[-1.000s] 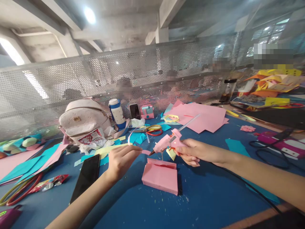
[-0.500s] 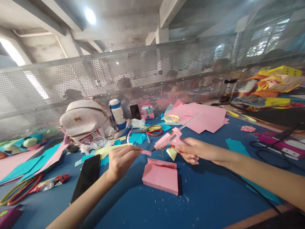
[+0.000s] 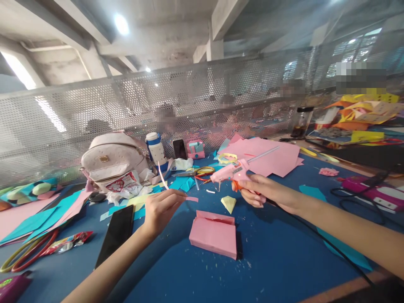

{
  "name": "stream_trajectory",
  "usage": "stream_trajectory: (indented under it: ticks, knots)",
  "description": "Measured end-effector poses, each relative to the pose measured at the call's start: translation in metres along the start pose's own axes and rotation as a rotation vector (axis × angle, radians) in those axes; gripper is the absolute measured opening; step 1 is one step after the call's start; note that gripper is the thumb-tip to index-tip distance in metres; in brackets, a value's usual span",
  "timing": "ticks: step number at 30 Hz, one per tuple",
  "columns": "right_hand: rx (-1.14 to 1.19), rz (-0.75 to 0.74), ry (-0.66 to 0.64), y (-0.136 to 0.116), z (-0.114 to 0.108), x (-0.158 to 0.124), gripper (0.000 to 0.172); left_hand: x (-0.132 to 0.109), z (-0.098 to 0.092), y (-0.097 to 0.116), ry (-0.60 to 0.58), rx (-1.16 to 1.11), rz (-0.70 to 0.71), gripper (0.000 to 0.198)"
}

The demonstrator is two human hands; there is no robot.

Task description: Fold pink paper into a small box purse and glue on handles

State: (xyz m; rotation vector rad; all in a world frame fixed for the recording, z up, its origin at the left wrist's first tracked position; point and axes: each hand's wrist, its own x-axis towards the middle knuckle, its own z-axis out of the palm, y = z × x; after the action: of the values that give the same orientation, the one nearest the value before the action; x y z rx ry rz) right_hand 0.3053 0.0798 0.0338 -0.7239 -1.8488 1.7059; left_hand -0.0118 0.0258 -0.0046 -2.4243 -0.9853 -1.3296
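Between the closed fingers of my left hand (image 3: pixel 164 209) is a thin pink paper strip (image 3: pixel 192 199); one end sticks out to the right and a curved length rises behind the hand. My right hand (image 3: pixel 256 191) is wrapped round the orange-trigger grip of a pink glue gun (image 3: pixel 232 171), its nozzle pointing left and a clear glue stick jutting from the back. Below and between the hands, a folded pink paper box (image 3: pixel 213 237) lies on the blue table, touched by neither. A small pale-yellow folded paper piece (image 3: pixel 228 204) sits under the glue gun.
A black phone (image 3: pixel 115 235) lies left of my left hand. Behind it stand a pale backpack (image 3: pixel 115 158) and a white-blue bottle (image 3: pixel 155 150). Scissors (image 3: pixel 202 171) and pink sheets (image 3: pixel 268 153) lie farther back. A black cord (image 3: pixel 318 233) runs under my right forearm. A perforated metal screen (image 3: pixel 189 97) closes the back.
My right hand has drawn the glue gun up and to the right, away from the strip's end. The strip's rear length now stands more to the left. My left hand has barely moved.
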Motion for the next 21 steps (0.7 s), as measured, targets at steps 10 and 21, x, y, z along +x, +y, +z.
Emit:
stream_trajectory:
  ticks: [10,21]
  knots:
    - [-0.428,0.094,0.376,0.039,-0.064,0.005,0.047,-0.001,0.002,-0.004,0.041,-0.049,-0.145,0.011]
    - [-0.825,0.175,0.418,0.06,-0.094,-0.017,0.05,0.001,0.004,0.0,0.035,-0.113,-0.287,0.015]
